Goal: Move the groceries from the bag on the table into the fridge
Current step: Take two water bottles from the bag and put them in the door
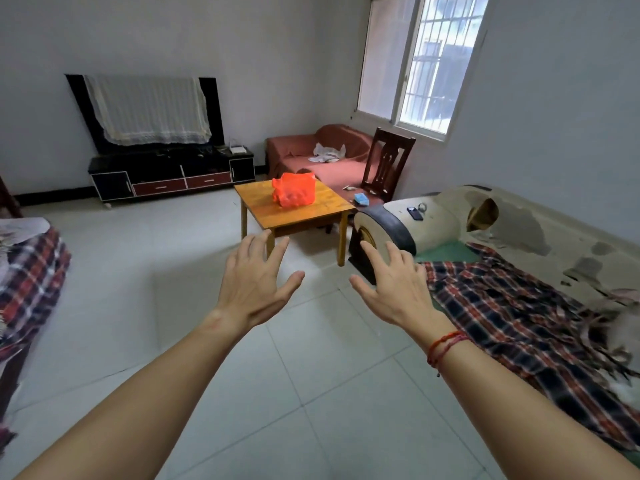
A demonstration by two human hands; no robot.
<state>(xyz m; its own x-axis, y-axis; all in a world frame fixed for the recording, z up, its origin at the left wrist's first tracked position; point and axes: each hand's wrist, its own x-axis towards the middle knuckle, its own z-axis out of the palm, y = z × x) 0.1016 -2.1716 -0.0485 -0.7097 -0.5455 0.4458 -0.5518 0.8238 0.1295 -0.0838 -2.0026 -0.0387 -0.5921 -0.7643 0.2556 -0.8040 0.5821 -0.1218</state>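
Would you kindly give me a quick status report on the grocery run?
Left hand and right hand open, empty. Orange bag on wooden table, untouched. Bare floor between; fridge not in view.

The bag [294, 189] on the table [263, 206] is bright orange-red, and the table itself is honey-yellow wood. Behind the table, the sofa [311, 157] is rust-red and the chair [389, 161] dark brown. Left of the table, the TV stand [166, 164] is black with dark red drawers [159, 186], a cream lace cloth [149, 109] above it. Right of the table, a blanket [519, 306] shows red, navy and white plaid. The floor [173, 258] under the table is pale grey tile.
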